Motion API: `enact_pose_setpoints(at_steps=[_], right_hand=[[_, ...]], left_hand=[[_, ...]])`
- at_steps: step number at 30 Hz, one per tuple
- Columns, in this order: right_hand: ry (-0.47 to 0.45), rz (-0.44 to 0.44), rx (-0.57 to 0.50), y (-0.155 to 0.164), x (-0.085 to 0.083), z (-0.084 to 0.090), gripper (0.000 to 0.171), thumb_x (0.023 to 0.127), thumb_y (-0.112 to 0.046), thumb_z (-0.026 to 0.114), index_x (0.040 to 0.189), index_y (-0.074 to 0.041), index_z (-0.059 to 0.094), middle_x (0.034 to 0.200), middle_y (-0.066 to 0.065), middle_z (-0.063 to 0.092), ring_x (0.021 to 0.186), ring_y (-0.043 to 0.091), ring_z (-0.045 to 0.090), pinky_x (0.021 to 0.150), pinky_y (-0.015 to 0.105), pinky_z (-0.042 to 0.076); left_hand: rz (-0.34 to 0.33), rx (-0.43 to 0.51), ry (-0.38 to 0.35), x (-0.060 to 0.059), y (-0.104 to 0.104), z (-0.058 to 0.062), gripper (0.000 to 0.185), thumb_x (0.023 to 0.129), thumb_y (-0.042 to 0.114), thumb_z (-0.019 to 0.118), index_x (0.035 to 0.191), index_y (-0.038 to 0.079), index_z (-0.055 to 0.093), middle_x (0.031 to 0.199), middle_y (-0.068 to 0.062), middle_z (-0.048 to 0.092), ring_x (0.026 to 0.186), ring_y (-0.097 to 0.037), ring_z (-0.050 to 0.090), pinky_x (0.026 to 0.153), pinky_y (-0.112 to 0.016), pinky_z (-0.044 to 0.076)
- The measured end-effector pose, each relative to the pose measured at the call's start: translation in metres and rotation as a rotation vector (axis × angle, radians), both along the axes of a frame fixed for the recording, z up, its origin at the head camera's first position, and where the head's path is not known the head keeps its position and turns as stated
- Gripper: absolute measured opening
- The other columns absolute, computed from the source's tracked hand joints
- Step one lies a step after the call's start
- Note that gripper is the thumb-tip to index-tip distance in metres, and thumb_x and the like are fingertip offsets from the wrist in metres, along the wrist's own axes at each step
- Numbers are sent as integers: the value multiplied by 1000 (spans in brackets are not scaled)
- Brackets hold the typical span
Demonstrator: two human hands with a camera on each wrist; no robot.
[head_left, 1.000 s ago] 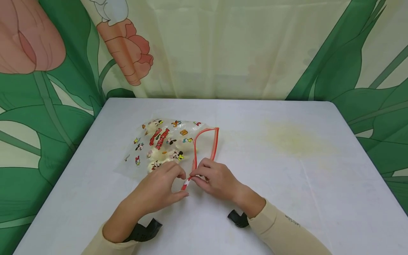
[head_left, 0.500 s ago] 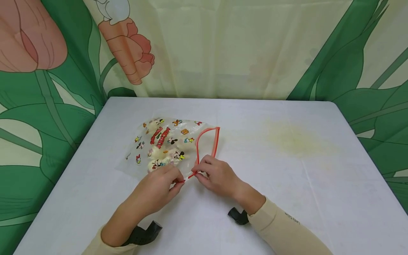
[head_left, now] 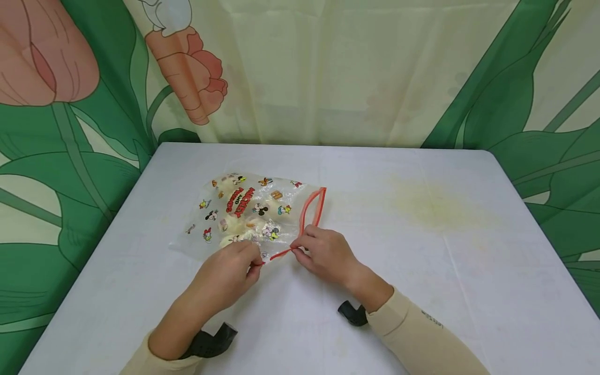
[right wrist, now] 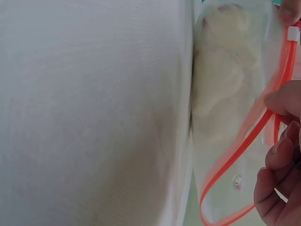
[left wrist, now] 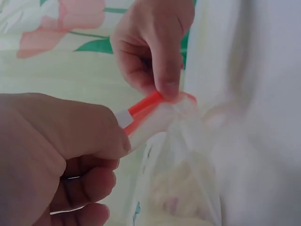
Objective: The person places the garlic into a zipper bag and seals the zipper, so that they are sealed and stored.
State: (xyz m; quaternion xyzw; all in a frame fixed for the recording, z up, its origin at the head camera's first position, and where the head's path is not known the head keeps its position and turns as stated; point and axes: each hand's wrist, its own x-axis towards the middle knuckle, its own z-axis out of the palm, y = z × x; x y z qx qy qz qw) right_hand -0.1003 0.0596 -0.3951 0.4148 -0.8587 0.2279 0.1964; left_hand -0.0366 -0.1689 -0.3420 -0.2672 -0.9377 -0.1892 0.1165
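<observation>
Both hands pinch the red zip strip of the printed clear bag on the table: left hand at its near end, right hand just beside. Since a second ago, the mouth has narrowed. Pale round pieces lie inside.

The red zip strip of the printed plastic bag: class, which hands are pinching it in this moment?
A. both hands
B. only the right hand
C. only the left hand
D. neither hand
A: the left hand pinches the red zip strip at its near end, and the right hand pinches it a little further along, on the printed plastic bag.
</observation>
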Motion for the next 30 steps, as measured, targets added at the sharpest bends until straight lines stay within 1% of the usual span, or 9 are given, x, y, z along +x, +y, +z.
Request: enact_pose_setpoints(at_steps=[6,10,13,15,18,21,23,26,30], right_hand=[[-29,-33,39,2,3,5,6,80,-15,79,85,-13,77,76,-3,61,61,9,54,54,20,44],[-62,-40,47,1,7,9,5,81,-16,78,84,-12,76,74,-2,60,60,9,52,54,19,43],[-78,-39,55,0,9,11,6,81,-17,78,84,-12,76,74,-2,59,60,10,50,54,19,42],[-66,-32,51,-1,10,12,7,81,-18,79,85,-12,76,74,-2,59,60,10,50,54,20,42],[-18,-12,10,-2,9,12,8,79,-17,80,85,-13,77,75,-2,58,61,12,51,55,22,42],[23,4,-37,-5,6,13,13,78,-19,83,87,-12,77,76,-2,56,63,12,52,56,23,42],[41,19,-63,-9,5,15,17,78,-21,84,90,-12,78,78,-1,57,65,13,53,56,24,42],[59,54,-69,-18,5,20,23,78,-25,85,96,-11,78,82,0,59,69,13,55,59,22,43],[70,110,-62,-29,3,23,22,81,-23,84,100,-12,78,84,0,60,72,13,55,62,20,44]], left_hand=[[115,-59,-22,-6,2,-3,21,73,-3,79,74,10,63,72,3,56,64,-12,49,54,-23,45],[177,-53,-36,-10,1,-8,18,74,-2,78,75,10,64,72,3,57,63,-12,48,53,-23,44],[212,-29,-10,-12,1,-10,18,75,-1,79,77,9,63,72,1,57,63,-13,49,51,-24,44],[227,-8,33,-14,1,-11,20,75,-1,81,78,8,63,73,0,58,64,-14,51,51,-24,45],[218,25,99,-14,1,-11,23,73,-1,84,79,7,64,75,-2,60,66,-15,54,53,-26,48],[188,41,132,-14,1,-11,25,71,-2,86,80,6,64,76,-4,61,67,-16,55,55,-27,50],[172,42,134,-14,2,-11,26,71,-3,87,81,6,65,76,-4,61,67,-16,55,55,-26,50],[157,44,142,-13,2,-13,26,70,-4,86,80,6,64,75,-3,60,67,-16,56,54,-26,50],[143,54,146,-13,2,-14,26,70,-6,85,79,6,64,74,-3,60,67,-17,58,53,-27,49]])
